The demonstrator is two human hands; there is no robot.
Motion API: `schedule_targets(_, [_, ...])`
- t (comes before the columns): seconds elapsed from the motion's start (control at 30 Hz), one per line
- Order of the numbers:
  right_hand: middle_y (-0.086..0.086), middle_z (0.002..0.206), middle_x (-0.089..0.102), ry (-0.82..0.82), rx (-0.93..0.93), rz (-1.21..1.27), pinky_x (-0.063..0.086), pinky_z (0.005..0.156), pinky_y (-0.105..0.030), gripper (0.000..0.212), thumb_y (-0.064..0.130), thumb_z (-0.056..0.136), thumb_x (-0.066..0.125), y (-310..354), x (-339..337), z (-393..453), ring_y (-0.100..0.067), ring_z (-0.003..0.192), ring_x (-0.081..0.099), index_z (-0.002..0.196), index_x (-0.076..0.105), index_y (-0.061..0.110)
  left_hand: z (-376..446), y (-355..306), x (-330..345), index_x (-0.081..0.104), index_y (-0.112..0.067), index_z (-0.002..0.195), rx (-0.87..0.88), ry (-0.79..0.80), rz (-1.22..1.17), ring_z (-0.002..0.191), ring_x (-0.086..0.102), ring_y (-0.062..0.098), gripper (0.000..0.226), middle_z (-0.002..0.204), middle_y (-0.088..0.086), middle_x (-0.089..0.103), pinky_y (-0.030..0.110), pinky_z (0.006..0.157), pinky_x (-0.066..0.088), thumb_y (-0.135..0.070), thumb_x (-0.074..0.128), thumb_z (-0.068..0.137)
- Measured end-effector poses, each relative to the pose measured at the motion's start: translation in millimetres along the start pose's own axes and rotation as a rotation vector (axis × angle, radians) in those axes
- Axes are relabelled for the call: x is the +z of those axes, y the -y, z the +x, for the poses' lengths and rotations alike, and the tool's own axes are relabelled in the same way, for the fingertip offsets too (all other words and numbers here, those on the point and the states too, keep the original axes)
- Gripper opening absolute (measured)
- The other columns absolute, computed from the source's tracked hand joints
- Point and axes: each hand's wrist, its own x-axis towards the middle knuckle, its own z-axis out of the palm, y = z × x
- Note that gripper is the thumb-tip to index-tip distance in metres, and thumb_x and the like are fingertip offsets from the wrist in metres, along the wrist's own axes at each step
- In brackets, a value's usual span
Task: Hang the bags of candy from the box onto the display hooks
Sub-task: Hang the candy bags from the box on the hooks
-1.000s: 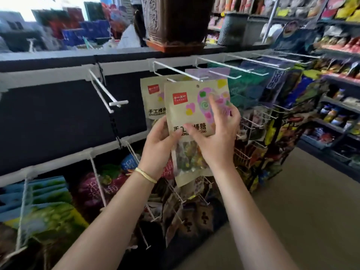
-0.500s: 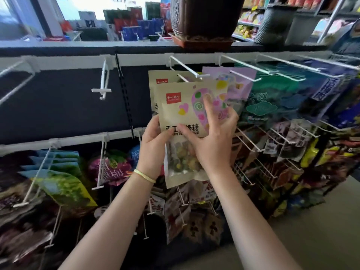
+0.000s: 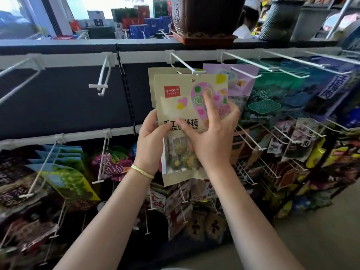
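Fingers (image 3: 207, 98) on glossy flat candy bag (image 3: 175, 108), thin wire hook (image 3: 187, 65)

I see a tan bag (image 3: 190, 114) with a red label, pink heart and pastel swirls. The hooks (image 3: 187, 64) are white, the panel (image 3: 68, 98) dark navy, my wristband (image 3: 142, 171) yellow.

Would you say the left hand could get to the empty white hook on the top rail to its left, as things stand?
Probably yes, though not freely: the empty hook juts out up and to the left of the left hand with only bare dark panel between them, but that hand is gripping the candy bag and would have to let go.
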Motion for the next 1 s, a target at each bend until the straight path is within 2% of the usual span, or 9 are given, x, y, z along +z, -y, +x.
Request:
schedule_targets(0.07, [-0.026,0.141,0.036,0.017,0.009,-0.016,0.042,0.104,-0.037,0.09,0.074,0.074,0.069,0.7,1.3,3.7,-0.038,0.133,0.037,0.149,0.047,0.028,2.4,-0.8,0.5,0.061,-0.012,0.126,-0.007,-0.009,-0.007,0.116,0.065,0.035,0.034,0.124,0.017,0.068,0.05,0.098,0.053,0.001,0.048,0.097])
schedule_targets(0.17, [-0.024,0.143,0.034,0.067,0.028,-0.032,0.044,0.1,-0.037,0.09,0.075,0.075,0.067,-1.9,5.4,6.4,-0.037,0.133,0.036,0.15,0.045,0.031,8.1,0.7,0.6,0.058,-0.007,0.13,-0.019,-0.019,0.041,0.114,0.067,0.03,0.035,0.123,0.017,0.069,0.04,0.094,0.057,0.005,0.046,0.099])
schedule_targets(0.33, [-0.028,0.155,0.019,0.206,0.026,-0.042,0.04,0.11,-0.049,0.091,0.066,0.082,0.068,-13.5,21.8,13.6,-0.041,0.145,0.023,0.157,0.027,0.037,24.5,11.2,-3.7,0.057,-0.008,0.13,-0.034,-0.053,0.145,0.106,0.071,0.016,0.032,0.118,0.008,0.071,0.026,0.081,0.058,0.002,0.048,0.101])
schedule_targets(0.4, [-0.028,0.158,0.012,0.248,0.021,-0.02,0.034,0.114,-0.049,0.093,0.062,0.083,0.07,-18.8,30.7,16.4,-0.042,0.148,0.016,0.158,0.021,0.037,36.9,16.0,-8.5,0.058,-0.013,0.127,-0.029,-0.083,0.218,0.105,0.071,0.016,0.029,0.114,0.006,0.073,0.031,0.084,0.059,-0.003,0.051,0.101])
schedule_targets(0.53, [-0.027,0.157,0.012,0.264,0.0,0.007,0.033,0.116,-0.054,0.096,0.058,0.082,0.073,-30.3,51.9,28.4,-0.043,0.148,0.018,0.159,0.018,0.038,63.7,23.5,-17.5,0.061,-0.025,0.123,-0.023,-0.11,0.34,0.108,0.069,0.021,0.027,0.112,0.002,0.074,0.05,0.096,0.056,-0.012,0.054,0.099])
schedule_targets(0.73, [-0.023,0.157,0.011,0.276,-0.015,-0.009,0.034,0.116,-0.055,0.095,0.057,0.083,0.073,-38.6,69.6,38.7,-0.04,0.148,0.017,0.159,0.018,0.037,83.8,32.4,-22.4,0.061,-0.029,0.117,-0.029,-0.112,0.365,0.108,0.069,0.018,0.023,0.112,-0.001,0.073,0.049,0.096,0.055,-0.014,0.055,0.101])
schedule_targets(0.83, [-0.026,0.159,0.01,0.283,-0.01,-0.003,0.025,0.118,-0.05,0.094,0.052,0.085,0.074,-40.1,70.0,36.4,-0.041,0.15,0.013,0.159,0.02,0.035,81.6,34.8,-24.2,0.062,-0.026,0.113,-0.041,-0.117,0.385,0.107,0.068,0.016,0.019,0.111,-0.001,0.073,0.043,0.095,0.056,-0.014,0.054,0.102])
schedule_targets(0.9, [-0.027,0.156,0.02,0.257,0.009,-0.025,0.026,0.115,-0.041,0.087,0.039,0.087,0.075,-40.8,68.1,28.5,-0.041,0.146,0.023,0.158,0.026,0.031,77.8,38.3,-27.8,0.063,-0.025,0.112,-0.074,-0.137,0.458,0.106,0.067,0.013,0.017,0.11,-0.004,0.072,0.037,0.094,0.056,-0.015,0.053,0.102])
schedule_targets(1.0, [-0.019,0.129,0.051,0.155,0.052,-0.102,0.049,0.095,-0.04,0.049,0.019,0.089,0.07,-42.2,64.8,5.9,-0.034,0.117,0.053,0.136,0.057,0.017,64.7,47.8,-44.9,0.06,-0.023,0.124,-0.159,-0.161,0.658,0.103,0.063,0.015,0.024,0.114,-0.002,0.067,0.035,0.091,0.054,-0.021,0.054,0.101])
